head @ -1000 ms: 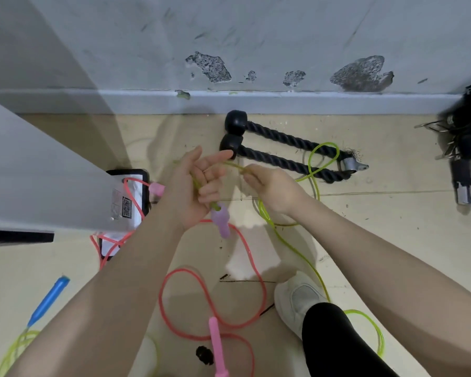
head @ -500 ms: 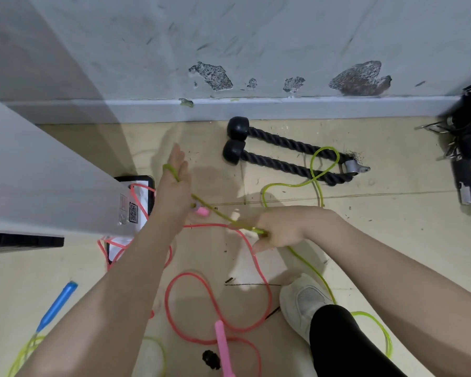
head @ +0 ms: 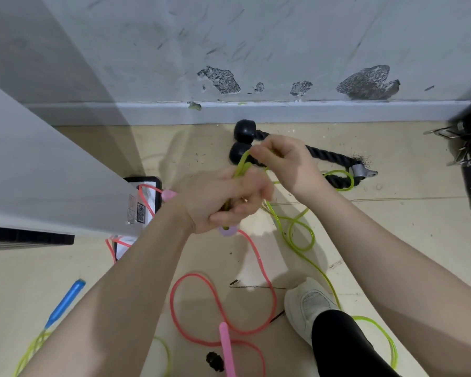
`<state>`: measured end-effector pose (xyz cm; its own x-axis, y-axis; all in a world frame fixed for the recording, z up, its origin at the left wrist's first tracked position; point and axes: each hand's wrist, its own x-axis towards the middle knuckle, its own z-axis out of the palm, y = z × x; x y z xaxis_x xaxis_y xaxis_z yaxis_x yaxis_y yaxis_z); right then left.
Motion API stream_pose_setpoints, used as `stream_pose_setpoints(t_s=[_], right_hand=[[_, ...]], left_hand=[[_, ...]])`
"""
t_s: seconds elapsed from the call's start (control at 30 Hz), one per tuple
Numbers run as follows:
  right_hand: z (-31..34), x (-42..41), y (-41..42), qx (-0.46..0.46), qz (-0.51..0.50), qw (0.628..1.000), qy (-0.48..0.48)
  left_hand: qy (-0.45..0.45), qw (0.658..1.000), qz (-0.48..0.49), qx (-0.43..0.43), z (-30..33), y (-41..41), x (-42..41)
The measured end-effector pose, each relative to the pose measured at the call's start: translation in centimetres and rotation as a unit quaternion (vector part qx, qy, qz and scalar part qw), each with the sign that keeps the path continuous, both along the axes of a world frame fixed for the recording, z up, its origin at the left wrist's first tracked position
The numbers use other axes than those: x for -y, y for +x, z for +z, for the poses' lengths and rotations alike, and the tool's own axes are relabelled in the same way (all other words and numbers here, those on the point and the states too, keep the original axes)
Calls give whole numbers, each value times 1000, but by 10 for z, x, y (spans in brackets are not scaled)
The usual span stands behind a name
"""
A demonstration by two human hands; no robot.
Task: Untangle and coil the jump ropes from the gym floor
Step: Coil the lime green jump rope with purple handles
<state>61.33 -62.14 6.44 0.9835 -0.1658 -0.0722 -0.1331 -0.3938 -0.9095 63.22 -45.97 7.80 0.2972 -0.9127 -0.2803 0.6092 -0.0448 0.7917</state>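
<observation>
Gripping the green jump rope [head: 301,235] in the clenched left hand [head: 220,200], right hand [head: 286,161] pinching its loop just above, the rest trailing across the floor [head: 392,227].

Both forearms are bare from the lower frame edge to the wrists; no sleeves, watch or wristband are visible. The left hand [head: 223,202] carries a small gold-coloured ring on one finger. The right hand [head: 286,161] shows no jewellery. One leg is clad in a black, close-fitting trouser leg [head: 343,346]. The foot wears a white shoe [head: 307,303] with a mesh panel over the toe area.
</observation>
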Motion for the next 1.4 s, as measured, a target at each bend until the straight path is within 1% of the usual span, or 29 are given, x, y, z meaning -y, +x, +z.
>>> stream_pose_setpoints(t_s=[0.07,0.1,0.17,0.23,0.3,0.33,0.37,0.43,0.47,0.53,0.57,0.6,0.67,0.77,0.8,0.87,0.9,0.93,0.97,1.0,1.07,1.1,1.13,1.2,1.23,1.27,1.3,1.37,1.4], right_hand=[[-5,-8,-9,-63,100,993,-7],[-7,-12,-14,-100,142,985,-6],[-9,-19,-22,-163,183,969,-11],[-14,-20,-27,-230,227,946,-22],[-13,-19,-33,-319,302,896,-61],[-10,-19,-37,-349,345,868,-73],[-3,-21,-40,-353,381,851,-78],[16,-23,-41,-299,432,846,-87],[23,-22,-38,-249,442,855,-104],[33,-18,-26,-139,400,901,-99],[37,-15,-20,-106,348,928,-76],[38,-10,-14,-78,282,955,-51],[32,4,-4,-31,148,988,-20],[14,17,1,-26,59,998,19],[5,17,-1,-35,48,998,21],[-12,13,-12,-84,64,994,-6],[-22,8,-20,-121,92,988,-25],[-31,4,-28,-167,125,977,-38],[-38,-1,-36,-216,163,962,-40],[-41,-6,-44,-263,206,942,-35],[-37,-13,-52,-344,304,888,-30],[-30,-14,-53,-374,352,857,-48],[-20,-13,-51,-393,392,828,-79],[3,-8,-46,-393,444,796,-117],[14,-5,-42,-371,451,805,-105],[22,-2,-39,-335,436,832,-78],[29,1,-35,-287,393,872,-47],[33,8,-25,-174,246,953,-6],[31,13,-20,-124,163,979,8]], left_hand=[[-45,999,-9,29,4,-1,-7],[-56,998,27,24,8,0,-8],[-30,983,182,12,11,6,-6],[39,932,358,-24,6,16,-7],[70,863,496,-60,-11,27,-15],[91,842,529,-56,-19,29,-20],[127,837,531,-32,-27,29,-24],[200,860,470,13,-36,19,-27],[240,878,413,33,-37,12,-26],[313,907,268,84,-35,1,-22],[324,922,195,87,-33,-2,-19],[314,939,127,58,-29,-2,-15],[249,968,17,-27,-16,1,-8],[99,986,-62,-122,-7,7,-3],[25,987,-87,-136,-7,9,-3],[-134,979,-108,-109,-8,10,-6],[-199,972,-76,-97,-7,11,-8],[-225,967,-5,-120,-6,13,-8],[-209,961,86,-162,-3,15,-6],[-155,953,197,-170,-2,19,-5],[-31,918,377,-123,-10,26,-7],[23,905,414,-97,-19,27,-10],[87,903,415,-69,-31,26,-15],[246,918,308,38,-52,16,-30],[314,917,230,92,-56,10,-35],[360,911,162,120,-58,7,-39],[381,911,112,108,-56,4,-38],[340,940,33,26,-41,1,-29],[300,954,-11,0,-34,1,-24]])
